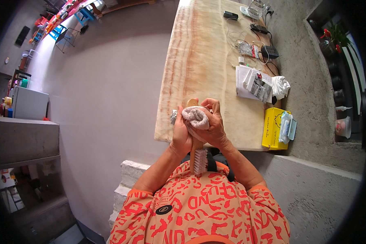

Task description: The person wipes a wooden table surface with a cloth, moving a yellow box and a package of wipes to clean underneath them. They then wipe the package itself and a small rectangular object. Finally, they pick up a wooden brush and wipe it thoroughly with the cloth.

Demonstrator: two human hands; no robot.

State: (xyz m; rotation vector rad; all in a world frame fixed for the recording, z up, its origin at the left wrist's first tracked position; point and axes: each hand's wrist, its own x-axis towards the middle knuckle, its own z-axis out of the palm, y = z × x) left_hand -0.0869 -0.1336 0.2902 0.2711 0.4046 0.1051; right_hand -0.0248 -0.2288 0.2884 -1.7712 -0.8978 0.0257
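Observation:
My left hand and my right hand meet over the near edge of a marble-patterned table. Between them is a light, rolled terry cloth, wrapped around the handle of a wooden scrub brush. The rounded handle end with a small hole shows beyond the cloth. The brush head, with white bristles facing right, points towards my chest. My left palm presses along the left of cloth and handle; my right fingers curl over the cloth's right side. A crumpled white piece lies left of my left hand.
At the table's right side are a yellow box with a wipes pack, papers, a white cloth bundle, tangled cables and a power strip. A rough concrete wall borders that side. Pale blocks stand at my left.

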